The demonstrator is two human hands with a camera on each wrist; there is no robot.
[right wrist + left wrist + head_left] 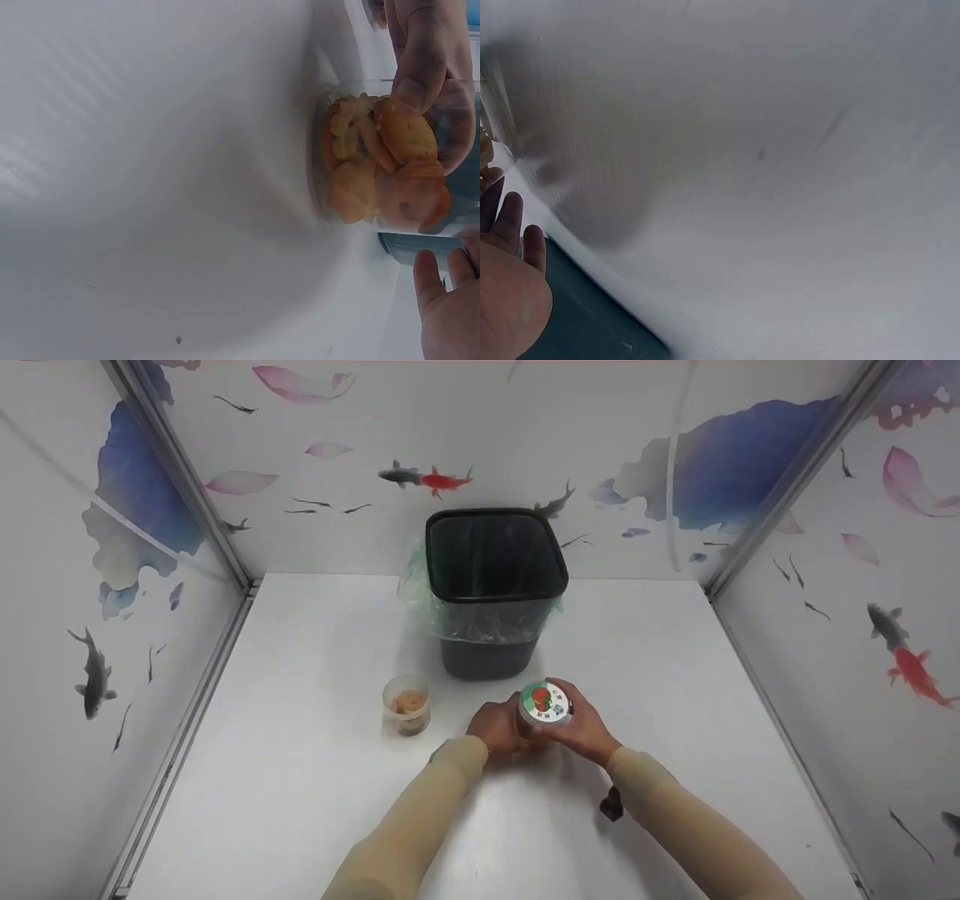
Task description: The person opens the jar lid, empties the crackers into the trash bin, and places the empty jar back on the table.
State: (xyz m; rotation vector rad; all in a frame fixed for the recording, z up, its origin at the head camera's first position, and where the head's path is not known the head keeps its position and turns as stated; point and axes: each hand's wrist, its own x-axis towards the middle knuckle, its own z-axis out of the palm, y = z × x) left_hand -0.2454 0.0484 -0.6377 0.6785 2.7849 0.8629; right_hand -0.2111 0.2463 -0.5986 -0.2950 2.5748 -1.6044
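Note:
Both hands are on a clear jar point(367, 191) of orange-brown chunky pieces, standing in front of the black bin. My left hand point(499, 727) grips the jar's side; in the right wrist view its thumb presses against the clear wall. My right hand point(585, 727) has thumb and fingers round the edge of the jar's lid point(541, 701), a white-and-green disc with a red fruit picture. Much of the jar is hidden by the hands in the head view. Only the jar's edge shows in the left wrist view, beside the left hand point(514, 285).
Left of the hands stands an open clear tub point(397, 724) partly filled with similar pieces. Behind is the black bin point(487, 660), with a thin greenish liner point(420, 592) folded over its outside. Patterned walls point(360, 427) enclose the white table point(300, 780) at the back and sides.

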